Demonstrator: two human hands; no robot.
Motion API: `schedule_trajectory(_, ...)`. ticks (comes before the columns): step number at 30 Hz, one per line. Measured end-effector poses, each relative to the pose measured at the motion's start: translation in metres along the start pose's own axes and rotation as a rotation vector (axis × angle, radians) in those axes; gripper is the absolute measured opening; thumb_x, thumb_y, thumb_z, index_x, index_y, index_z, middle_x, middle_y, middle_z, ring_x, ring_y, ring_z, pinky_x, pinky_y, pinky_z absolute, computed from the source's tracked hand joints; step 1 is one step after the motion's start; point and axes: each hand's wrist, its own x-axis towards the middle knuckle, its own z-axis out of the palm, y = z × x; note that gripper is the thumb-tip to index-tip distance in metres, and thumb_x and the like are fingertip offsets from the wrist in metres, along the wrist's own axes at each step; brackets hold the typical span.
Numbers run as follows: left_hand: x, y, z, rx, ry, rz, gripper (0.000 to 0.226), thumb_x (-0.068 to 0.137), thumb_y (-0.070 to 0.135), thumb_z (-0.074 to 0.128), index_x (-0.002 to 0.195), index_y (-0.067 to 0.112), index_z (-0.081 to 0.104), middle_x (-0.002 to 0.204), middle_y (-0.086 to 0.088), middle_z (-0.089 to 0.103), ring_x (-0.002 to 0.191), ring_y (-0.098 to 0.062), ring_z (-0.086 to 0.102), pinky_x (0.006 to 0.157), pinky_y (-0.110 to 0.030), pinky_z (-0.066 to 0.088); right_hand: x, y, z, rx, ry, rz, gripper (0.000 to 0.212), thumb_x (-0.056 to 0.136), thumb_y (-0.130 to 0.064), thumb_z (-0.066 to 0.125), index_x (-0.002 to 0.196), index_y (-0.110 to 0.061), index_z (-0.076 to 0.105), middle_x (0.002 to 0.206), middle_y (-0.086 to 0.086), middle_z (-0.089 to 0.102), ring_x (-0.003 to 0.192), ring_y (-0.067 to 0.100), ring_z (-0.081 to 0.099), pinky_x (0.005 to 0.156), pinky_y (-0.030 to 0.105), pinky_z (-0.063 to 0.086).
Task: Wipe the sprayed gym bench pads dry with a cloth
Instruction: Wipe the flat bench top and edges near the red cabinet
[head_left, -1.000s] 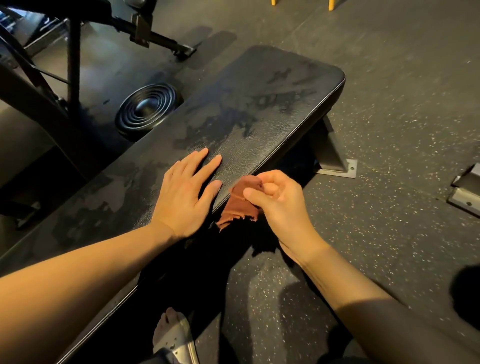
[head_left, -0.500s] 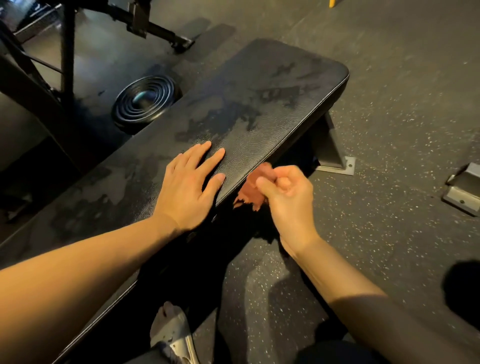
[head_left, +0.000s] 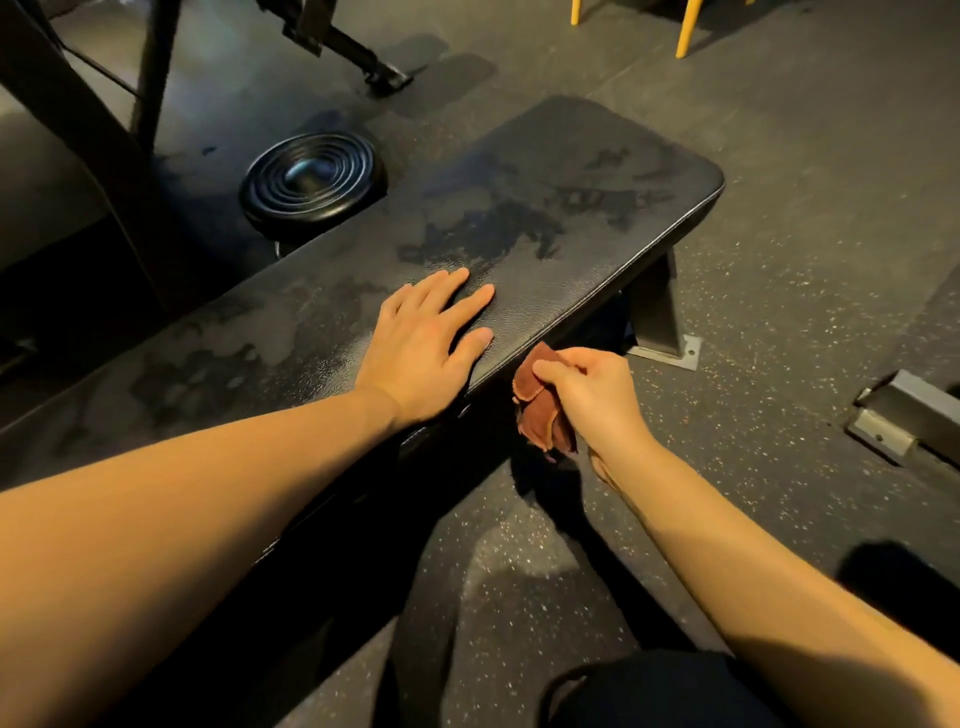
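A speckled rubber floor (head_left: 779, 291) fills the frame. Across it from lower left to upper right runs the pebbled black vinyl bench pad (head_left: 545, 228), blotched with wet. The left hand (head_left: 421, 345) lies flat on it, fingers straight. Mid-frame, the right hand (head_left: 587, 395) grips a crumpled rust-brown cloth (head_left: 540, 410) against the pad's side edge.

Black bench pad (head_left: 571, 218) blotchy, seemingly damp; brown cloth (head_left: 540, 415) crumpled alongside.

Bench pad (head_left: 571, 208) runs from lower left to upper right over the floor (head_left: 779, 249). Left hand (head_left: 421, 348) lies flat on the pad by its near edge. Right hand (head_left: 592, 400) holds the cloth (head_left: 540, 415) just below that edge, right of the left hand. Round disc (head_left: 311, 179) sits behind the pad, to the left. Bench foot (head_left: 660, 322) stands under the far end. Metal bracket (head_left: 904, 415) lies well to the right.
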Motion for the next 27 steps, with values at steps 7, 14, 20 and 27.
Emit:
schedule_trajectory(7, 0.001, -0.015, -0.021, -0.194, -0.123, 0.037, 0.053, 0.100, 0.041, 0.050, 0.151, 0.028, 0.048, 0.164, -0.002, 0.035, 0.153, -0.022, 0.026, 0.125, -0.045, 0.017, 0.002, 0.001, 0.018, -0.070, 0.124, 0.133, 0.013, 0.093, -0.009, 0.064, 0.086, -0.013, 0.074, 0.089, 0.009, 0.075, 0.082, 0.019, 0.069, 0.075, 0.030, 0.053)
schedule_trajectory(14, -0.110, -0.065, -0.050, -0.083, 0.053, -0.004, 0.047, 0.096, 0.042, 0.053, 0.134, 0.017, 0.064, 0.137, -0.002, 0.060, 0.128, -0.025, 0.051, 0.108, -0.046, 0.042, -0.001, 0.031, 0.040, -0.003, 0.174, 0.045, 0.015, 0.094, -0.007, 0.059, 0.086, -0.016, 0.069, 0.082, 0.003, 0.068, 0.077, 0.016, 0.064, 0.074, 0.031, 0.053)
schedule_trajectory(20, -0.143, -0.075, -0.053, 0.031, 0.028, 0.052, 0.054, 0.100, 0.051, 0.048, 0.142, 0.019, 0.059, 0.147, -0.001, 0.055, 0.136, -0.019, 0.047, 0.112, -0.036, 0.036, -0.031, 0.038, 0.068, 0.086, 0.246, -0.001, 0.023, 0.095, -0.006, 0.056, 0.083, -0.024, 0.062, 0.083, -0.004, 0.065, 0.080, 0.013, 0.063, 0.062, 0.020, 0.046)
schedule_trajectory(27, -0.146, -0.073, -0.043, 0.030, 0.074, 0.027, 0.053, 0.101, 0.051, 0.045, 0.144, 0.023, 0.058, 0.148, 0.002, 0.053, 0.137, -0.018, 0.045, 0.114, -0.037, 0.036, -0.093, 0.079, 0.139, 0.018, 0.283, -0.192, 0.017, 0.093, -0.017, 0.057, 0.096, -0.029, 0.069, 0.095, -0.007, 0.070, 0.093, 0.014, 0.066, 0.086, 0.034, 0.054)
